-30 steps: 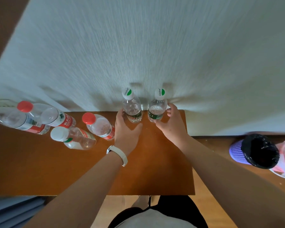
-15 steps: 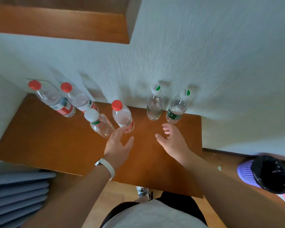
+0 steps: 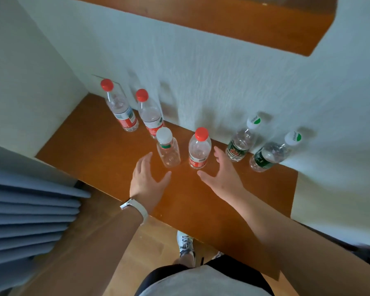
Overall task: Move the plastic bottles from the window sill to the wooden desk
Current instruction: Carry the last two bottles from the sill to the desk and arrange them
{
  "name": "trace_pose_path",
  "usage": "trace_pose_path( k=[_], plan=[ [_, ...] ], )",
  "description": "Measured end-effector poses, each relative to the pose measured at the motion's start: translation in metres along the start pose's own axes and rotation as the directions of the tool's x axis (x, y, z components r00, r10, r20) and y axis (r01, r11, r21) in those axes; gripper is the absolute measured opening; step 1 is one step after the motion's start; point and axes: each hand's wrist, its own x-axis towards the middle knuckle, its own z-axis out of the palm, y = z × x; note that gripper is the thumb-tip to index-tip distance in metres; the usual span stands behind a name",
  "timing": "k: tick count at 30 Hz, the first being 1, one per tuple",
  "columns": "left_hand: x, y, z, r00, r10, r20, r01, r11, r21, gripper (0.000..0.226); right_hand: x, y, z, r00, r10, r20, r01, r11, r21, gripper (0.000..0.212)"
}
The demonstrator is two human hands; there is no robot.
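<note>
Several clear plastic bottles stand upright on the wooden desk [image 3: 98, 159]. Two tall red-capped bottles [image 3: 121, 107] [image 3: 150, 114] stand at the back left by the wall. A short white-capped bottle [image 3: 168, 149] and a red-capped bottle [image 3: 199, 149] stand in the middle. Two green-labelled, white-capped bottles [image 3: 240, 142] [image 3: 269, 154] stand at the right against the wall. My left hand [image 3: 146, 180] is open just before the white-capped bottle, holding nothing. My right hand [image 3: 223, 174] is open beside the middle red-capped bottle, apart from it.
A white textured wall [image 3: 222, 82] runs behind the desk, with a wooden ledge [image 3: 244, 20] above it. Grey-blue folded fabric [image 3: 26, 214] lies at the left. The wood floor and my shoe [image 3: 185, 244] show below the desk's front edge.
Both hands let go of the two green-labelled bottles, which now stand on the desk, and drew back to the left, open. The view swung left and up.
</note>
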Motion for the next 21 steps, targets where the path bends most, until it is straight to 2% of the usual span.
trace_pose_path(
  k=[3,6,9,13,21],
  plan=[
    [0.017,0.002,-0.003,0.998,0.001,0.056,-0.001,1.0,0.002,0.096,0.013,-0.01,0.004,0.998,-0.054,-0.023,0.055,0.998,0.031,0.092],
    [0.033,0.007,-0.005,0.992,0.07,0.101,-0.07,0.998,-0.008,0.102,0.022,-0.02,0.006,0.995,-0.075,-0.07,0.082,0.991,0.106,0.079],
    [0.045,0.015,-0.006,0.984,0.13,0.124,-0.123,0.99,-0.066,0.096,0.026,-0.027,0.007,0.99,-0.08,-0.112,0.094,0.988,0.125,0.075],
    [0.056,0.027,-0.007,0.972,0.159,0.172,-0.146,0.985,-0.087,0.076,0.032,-0.032,0.008,0.987,-0.066,-0.149,0.086,0.988,0.131,0.065],
    [0.075,0.044,-0.006,0.967,0.179,0.184,-0.155,0.979,-0.135,0.069,0.044,-0.034,0.007,0.959,0.024,-0.284,0.013,0.992,0.129,0.056]
  ],
)
